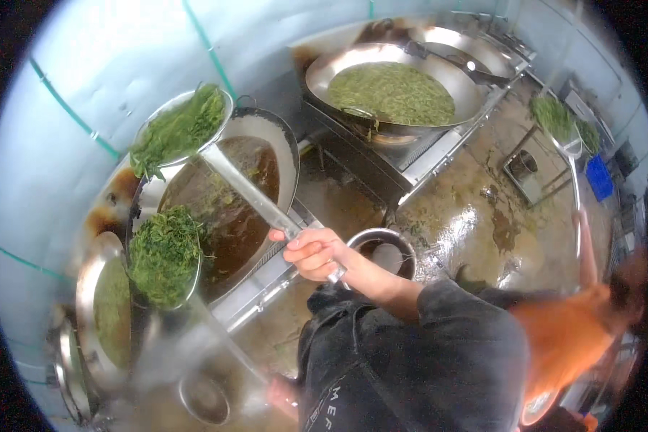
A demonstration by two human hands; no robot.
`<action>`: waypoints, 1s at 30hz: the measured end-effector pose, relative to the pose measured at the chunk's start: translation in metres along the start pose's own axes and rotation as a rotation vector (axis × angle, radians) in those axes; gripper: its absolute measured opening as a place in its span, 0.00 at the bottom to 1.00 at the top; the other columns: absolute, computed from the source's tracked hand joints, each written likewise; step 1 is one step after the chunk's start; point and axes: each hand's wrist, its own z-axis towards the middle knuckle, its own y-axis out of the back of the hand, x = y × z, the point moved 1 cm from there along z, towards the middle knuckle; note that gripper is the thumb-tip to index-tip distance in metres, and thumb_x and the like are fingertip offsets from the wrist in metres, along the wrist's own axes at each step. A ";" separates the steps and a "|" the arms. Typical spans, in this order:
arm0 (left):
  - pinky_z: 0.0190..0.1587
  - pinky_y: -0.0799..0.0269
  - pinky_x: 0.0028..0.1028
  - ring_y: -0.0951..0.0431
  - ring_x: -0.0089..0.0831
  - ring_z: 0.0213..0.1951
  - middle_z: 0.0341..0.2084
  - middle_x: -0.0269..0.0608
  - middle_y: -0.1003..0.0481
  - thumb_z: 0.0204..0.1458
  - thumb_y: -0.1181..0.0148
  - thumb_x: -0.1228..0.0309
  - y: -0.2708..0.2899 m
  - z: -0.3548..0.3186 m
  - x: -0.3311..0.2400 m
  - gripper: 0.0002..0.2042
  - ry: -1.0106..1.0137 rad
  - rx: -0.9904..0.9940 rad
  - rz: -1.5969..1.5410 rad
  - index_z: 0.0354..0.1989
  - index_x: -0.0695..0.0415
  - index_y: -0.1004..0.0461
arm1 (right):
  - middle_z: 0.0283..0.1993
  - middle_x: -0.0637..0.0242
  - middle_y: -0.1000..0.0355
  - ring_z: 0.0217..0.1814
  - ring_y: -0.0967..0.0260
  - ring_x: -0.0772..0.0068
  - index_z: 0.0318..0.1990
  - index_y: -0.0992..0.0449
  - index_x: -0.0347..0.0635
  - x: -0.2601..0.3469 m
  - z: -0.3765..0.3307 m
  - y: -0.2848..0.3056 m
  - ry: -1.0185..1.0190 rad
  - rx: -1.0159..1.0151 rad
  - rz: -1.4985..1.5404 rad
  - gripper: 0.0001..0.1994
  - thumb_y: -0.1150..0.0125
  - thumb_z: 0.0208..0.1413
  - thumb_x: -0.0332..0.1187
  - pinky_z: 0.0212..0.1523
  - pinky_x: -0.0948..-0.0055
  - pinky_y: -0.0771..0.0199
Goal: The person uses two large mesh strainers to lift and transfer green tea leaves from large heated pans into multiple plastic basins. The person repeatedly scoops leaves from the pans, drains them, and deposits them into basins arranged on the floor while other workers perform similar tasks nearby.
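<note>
My right hand is wrapped round the thick metal handle of a long-handled skimmer. Its round bowl, heaped with wet leafy greens, is raised over the far side of a wide wok of brown liquid. Lower down, a blurred left hand at the picture's bottom edge grips the handle of a second skimmer. Chopped-looking dark greens fill that bowl, which hangs over the wok's near left rim. The fingers of this left hand are smeared.
Another large wok full of greens in liquid sits on the stove behind. A metal pot stands on the wet floor. More woks line the left. At right, a co-worker in an orange top holds another loaded skimmer.
</note>
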 end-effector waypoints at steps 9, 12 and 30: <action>0.09 0.48 0.28 0.44 0.25 0.07 0.07 0.29 0.41 0.60 0.57 0.65 -0.056 0.010 0.015 0.13 0.029 -0.266 0.303 0.22 0.51 0.36 | 0.17 0.80 0.49 0.08 0.54 0.91 0.46 0.38 0.48 -0.007 -0.006 -0.002 0.027 -0.001 0.013 0.08 0.60 0.61 0.26 0.06 0.83 0.50; 0.08 0.46 0.25 0.45 0.22 0.07 0.09 0.29 0.42 0.59 0.58 0.69 -0.064 0.017 0.014 0.04 0.097 -0.033 0.649 0.32 0.51 0.40 | 0.17 0.80 0.49 0.08 0.54 0.91 0.46 0.38 0.48 -0.004 -0.007 -0.002 0.021 0.013 0.004 0.08 0.59 0.61 0.26 0.05 0.84 0.52; 0.08 0.51 0.18 0.43 0.16 0.10 0.13 0.27 0.42 0.52 0.50 0.82 -0.048 -0.007 0.027 0.19 -0.188 -0.317 0.224 0.51 0.51 0.40 | 0.18 0.72 0.43 0.07 0.49 0.88 0.49 0.48 0.44 0.030 -0.009 -0.035 -0.092 -0.074 -0.280 0.13 0.62 0.58 0.20 0.04 0.80 0.46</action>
